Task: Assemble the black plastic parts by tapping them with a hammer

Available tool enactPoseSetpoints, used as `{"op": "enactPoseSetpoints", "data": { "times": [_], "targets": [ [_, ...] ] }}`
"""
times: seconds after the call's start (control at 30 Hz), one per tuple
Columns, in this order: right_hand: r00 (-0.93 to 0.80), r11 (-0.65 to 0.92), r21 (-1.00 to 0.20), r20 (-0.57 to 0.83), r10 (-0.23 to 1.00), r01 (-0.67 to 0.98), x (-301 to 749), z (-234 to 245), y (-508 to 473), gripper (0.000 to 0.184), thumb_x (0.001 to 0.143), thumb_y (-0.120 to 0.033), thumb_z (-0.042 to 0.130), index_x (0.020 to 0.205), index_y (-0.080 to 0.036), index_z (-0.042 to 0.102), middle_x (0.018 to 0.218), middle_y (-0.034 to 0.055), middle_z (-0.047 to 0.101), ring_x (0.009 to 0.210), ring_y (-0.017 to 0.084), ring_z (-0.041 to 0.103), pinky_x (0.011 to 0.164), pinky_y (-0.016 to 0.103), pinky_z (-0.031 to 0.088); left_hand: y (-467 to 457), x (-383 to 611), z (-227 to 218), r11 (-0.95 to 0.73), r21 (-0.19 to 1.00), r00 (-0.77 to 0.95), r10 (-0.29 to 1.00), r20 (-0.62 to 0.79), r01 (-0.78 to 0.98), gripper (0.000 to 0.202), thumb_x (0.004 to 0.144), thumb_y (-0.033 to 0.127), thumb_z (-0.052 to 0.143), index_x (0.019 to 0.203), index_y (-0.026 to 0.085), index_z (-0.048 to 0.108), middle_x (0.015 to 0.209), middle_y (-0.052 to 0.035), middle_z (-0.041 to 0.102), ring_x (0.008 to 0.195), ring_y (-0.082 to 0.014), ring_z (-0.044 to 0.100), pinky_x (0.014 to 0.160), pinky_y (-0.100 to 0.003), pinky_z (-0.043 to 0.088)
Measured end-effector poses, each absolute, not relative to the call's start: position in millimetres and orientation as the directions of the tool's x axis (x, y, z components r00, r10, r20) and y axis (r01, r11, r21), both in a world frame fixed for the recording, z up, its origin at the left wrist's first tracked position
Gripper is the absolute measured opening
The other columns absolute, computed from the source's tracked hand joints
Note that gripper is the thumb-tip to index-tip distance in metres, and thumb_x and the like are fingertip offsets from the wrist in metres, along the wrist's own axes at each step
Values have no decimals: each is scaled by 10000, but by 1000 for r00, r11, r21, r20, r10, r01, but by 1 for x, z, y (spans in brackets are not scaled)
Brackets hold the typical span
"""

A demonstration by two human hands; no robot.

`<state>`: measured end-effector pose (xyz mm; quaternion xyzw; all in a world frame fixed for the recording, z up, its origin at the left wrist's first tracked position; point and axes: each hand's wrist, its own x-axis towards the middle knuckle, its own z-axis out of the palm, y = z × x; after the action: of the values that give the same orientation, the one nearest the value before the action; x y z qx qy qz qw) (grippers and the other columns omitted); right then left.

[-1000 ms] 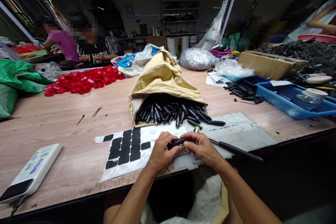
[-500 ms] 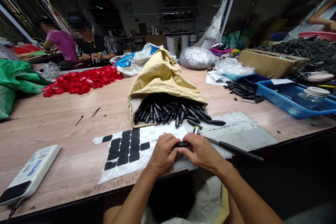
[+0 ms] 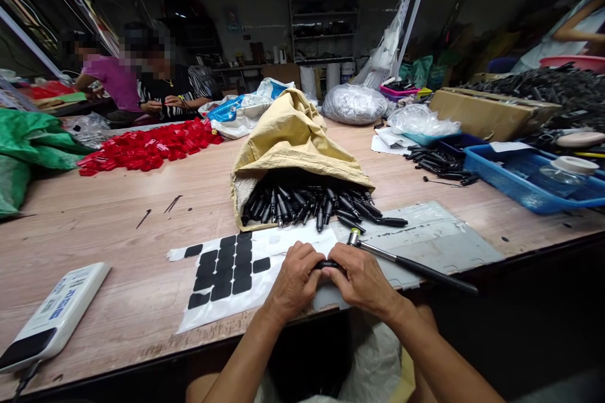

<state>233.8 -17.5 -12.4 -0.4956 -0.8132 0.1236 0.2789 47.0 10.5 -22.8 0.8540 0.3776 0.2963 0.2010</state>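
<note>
Between my hands, at the table's front edge, is a small black cylindrical piece [image 3: 325, 264], much of it hidden by fingers. My left hand [image 3: 295, 280] grips one end, and my right hand [image 3: 362, 277] closes on the other. To the left lies a white sheet [image 3: 265, 289] bearing black rounded-square stickers [image 3: 224, 267]. Just beyond my right hand rests a small hammer [image 3: 406, 259] with a black handle, on a grey board [image 3: 449, 233]. Similar black pieces [image 3: 307, 204] spill from the mouth of a yellow woven sack [image 3: 293, 132].
A white power bank-like device [image 3: 61, 308] with a cable lies at left. Red parts [image 3: 146, 145] are heaped behind it, beside a green bag [image 3: 33, 151]. At right stand a blue tray [image 3: 534, 192] and more black parts [image 3: 439, 164]. Other people [image 3: 174, 91] sit across the table.
My right hand's fingers have shifted slightly around the black piece, which stays between both hands. The other things on the table have kept their places.
</note>
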Motion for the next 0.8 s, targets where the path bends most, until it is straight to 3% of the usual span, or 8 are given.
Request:
{"op": "enactPoseSetpoints", "data": {
  "times": [0.13, 0.2, 0.27, 0.4, 0.57, 0.7, 0.8],
  "targets": [
    [-320, 457, -537, 332, 887, 709, 251, 0, -23, 150, 908, -358, 631, 964, -220, 610, 897, 28, 637, 815, 169, 585, 747, 282, 421, 10, 49, -20, -614, 588, 517, 781, 351, 527, 107, 883, 137, 593, 912, 183, 685, 872, -59, 620, 890, -233, 511, 846, -392, 413],
    [-204, 402, -536, 392, 897, 742, 266, 2, -23, 210, 888, -393, 653, 1012, -225, 626, 893, 32, 642, 797, 173, 587, 735, 286, 429, 10, 49, -19, -607, 597, 512, 785, 348, 525, 69, 876, 166, 639, 914, 184, 693, 866, -58, 629, 888, -232, 517, 845, -394, 412],
    [-78, 313, -455, 463, 883, 834, 281, -1, -20, 172, 900, -363, 623, 1005, -227, 643, 893, 43, 647, 833, 195, 591, 766, 309, 429, 11, 49, -18, -599, 607, 512, 789, 338, 522, 54, 864, 190, 679, 914, 191, 699, 859, -55, 636, 887, -232, 522, 841, -394, 414],
    [-60, 213, -263, 491, 869, 941, 297, -19, -13, 111, 883, -305, 621, 956, -226, 648, 918, 55, 647, 903, 231, 579, 813, 344, 412, 13, 49, -20, -575, 615, 504, 806, 311, 540, 49, 863, 200, 696, 911, 195, 704, 863, -57, 642, 892, -234, 529, 838, -394, 418],
    [-71, 191, -208, 477, 876, 959, 294, -29, -14, 88, 939, -285, 558, 921, -225, 619, 894, 51, 623, 902, 225, 564, 802, 333, 384, 4, 52, -8, -598, 557, 548, 788, 280, 576, 65, 881, 230, 690, 937, 198, 702, 905, -64, 657, 910, -242, 550, 844, -393, 410],
    [-67, 183, -208, 466, 882, 961, 293, -28, -15, 100, 952, -297, 550, 935, -223, 615, 907, 53, 614, 910, 231, 553, 812, 339, 375, -36, 54, 11, -650, 538, 710, 693, 130, 537, 133, 947, 319, 609, 1027, 239, 680, 974, -64, 674, 907, -231, 598, 774, -343, 415],
    [-63, 177, -203, 469, 881, 963, 293, -28, -15, 94, 951, -289, 552, 935, -221, 614, 912, 55, 611, 914, 233, 547, 814, 342, 372, -70, 52, 3, -637, 573, 802, 594, -61, 516, 209, 954, 438, 583, 979, 256, 681, 913, -46, 699, 829, -218, 645, 684, -311, 409]
  ]
}}
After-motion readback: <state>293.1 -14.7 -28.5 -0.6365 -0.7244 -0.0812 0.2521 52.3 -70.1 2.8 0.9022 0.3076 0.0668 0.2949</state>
